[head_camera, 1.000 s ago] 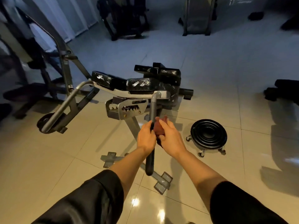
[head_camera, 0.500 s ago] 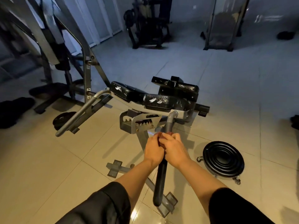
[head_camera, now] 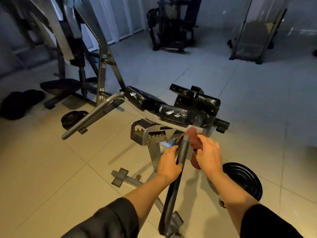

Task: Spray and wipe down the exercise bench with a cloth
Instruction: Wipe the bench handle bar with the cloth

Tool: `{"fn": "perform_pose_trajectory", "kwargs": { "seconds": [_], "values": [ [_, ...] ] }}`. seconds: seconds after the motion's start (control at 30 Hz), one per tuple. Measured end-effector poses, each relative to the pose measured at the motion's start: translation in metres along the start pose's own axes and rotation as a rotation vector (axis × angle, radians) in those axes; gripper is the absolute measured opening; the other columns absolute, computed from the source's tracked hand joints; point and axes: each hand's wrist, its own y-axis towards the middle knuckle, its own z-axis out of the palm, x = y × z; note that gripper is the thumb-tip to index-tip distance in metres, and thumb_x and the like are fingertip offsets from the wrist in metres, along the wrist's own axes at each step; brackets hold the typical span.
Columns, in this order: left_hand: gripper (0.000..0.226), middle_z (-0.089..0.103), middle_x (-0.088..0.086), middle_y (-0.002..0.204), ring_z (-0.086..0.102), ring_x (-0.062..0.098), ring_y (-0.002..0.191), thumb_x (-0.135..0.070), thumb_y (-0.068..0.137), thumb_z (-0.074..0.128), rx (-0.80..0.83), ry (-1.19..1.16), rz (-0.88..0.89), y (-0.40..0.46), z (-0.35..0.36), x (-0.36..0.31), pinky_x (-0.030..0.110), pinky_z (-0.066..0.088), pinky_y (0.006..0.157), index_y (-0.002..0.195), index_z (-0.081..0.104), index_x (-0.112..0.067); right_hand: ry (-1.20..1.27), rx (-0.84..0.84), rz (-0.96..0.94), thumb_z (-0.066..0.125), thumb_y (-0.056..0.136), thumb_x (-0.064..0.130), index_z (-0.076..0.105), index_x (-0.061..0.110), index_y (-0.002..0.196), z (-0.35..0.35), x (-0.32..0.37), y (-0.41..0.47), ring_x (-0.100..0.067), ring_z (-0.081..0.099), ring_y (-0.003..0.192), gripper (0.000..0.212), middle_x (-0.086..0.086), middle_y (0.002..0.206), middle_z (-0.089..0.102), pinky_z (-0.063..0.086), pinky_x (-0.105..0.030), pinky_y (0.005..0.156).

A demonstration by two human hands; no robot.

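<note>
The exercise bench (head_camera: 145, 102) stands mid-frame with black pads streaked white and a grey metal frame. One of its dark handle bars (head_camera: 173, 189) runs down toward me. My left hand (head_camera: 169, 163) grips that bar from the left, just below its upper bend. My right hand (head_camera: 208, 154) holds a dark red cloth (head_camera: 194, 143) bunched against the right side of the bar near the top. A second handle bar (head_camera: 89, 119) sticks out to the left. No spray bottle shows.
A black round disc on small castors (head_camera: 243, 181) sits on the tiled floor right of my right arm. Weight plates (head_camera: 72, 117) lie left of the bench. A tall grey rack (head_camera: 101, 54) rises behind it, with more machines (head_camera: 171, 24) at the back.
My hands have separated: both were clasped together on the bar, now the left sits lower on the bar and the right has carried the cloth up to the top bend. The view has tilted upward.
</note>
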Motion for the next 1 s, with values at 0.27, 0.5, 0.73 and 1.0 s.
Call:
{"fn": "perform_pose_trajectory", "kwargs": {
  "seconds": [0.27,0.5,0.73,1.0],
  "values": [
    [0.050,0.059,0.003,0.117,0.057,0.022,0.108,-0.002,0.082,0.067,-0.163,0.159,-0.007,-0.015,0.020,-0.009,0.037,0.049,0.098,0.128,0.061,-0.023,0.246,0.180,0.132,0.063,0.089,0.013,0.060,0.024,0.115,0.015,-0.032,0.003,-0.030,0.060,0.105,0.029,-0.007,0.109,0.065,0.047,-0.036,0.084],
    [0.063,0.053,0.000,0.130,0.056,0.020,0.113,0.004,0.080,0.066,-0.142,0.448,-0.075,-0.020,0.028,-0.025,0.027,0.047,0.099,0.137,0.054,-0.022,0.728,0.303,0.098,0.058,0.087,-0.006,0.053,0.023,0.109,0.019,-0.021,-0.003,-0.016,0.055,0.099,0.037,0.003,0.103,0.054,0.051,-0.025,0.080],
    [0.054,0.053,0.003,0.125,0.059,0.025,0.107,0.003,0.084,0.066,-0.126,0.499,-0.102,-0.017,0.026,-0.029,0.033,0.050,0.094,0.133,0.057,-0.017,0.794,0.301,0.008,0.063,0.085,-0.004,0.053,0.020,0.090,0.008,-0.033,-0.016,-0.008,0.054,0.088,0.026,0.002,0.101,0.051,0.042,-0.009,0.068],
    [0.051,0.057,0.004,0.122,0.057,0.024,0.109,0.006,0.079,0.067,-0.125,0.445,-0.026,-0.025,0.029,-0.018,0.035,0.051,0.094,0.123,0.066,-0.020,0.678,0.271,-0.006,0.065,0.086,0.003,0.059,0.010,0.082,0.013,-0.018,-0.025,-0.005,0.051,0.079,0.010,0.005,0.090,0.049,0.038,-0.001,0.065]
  ]
}}
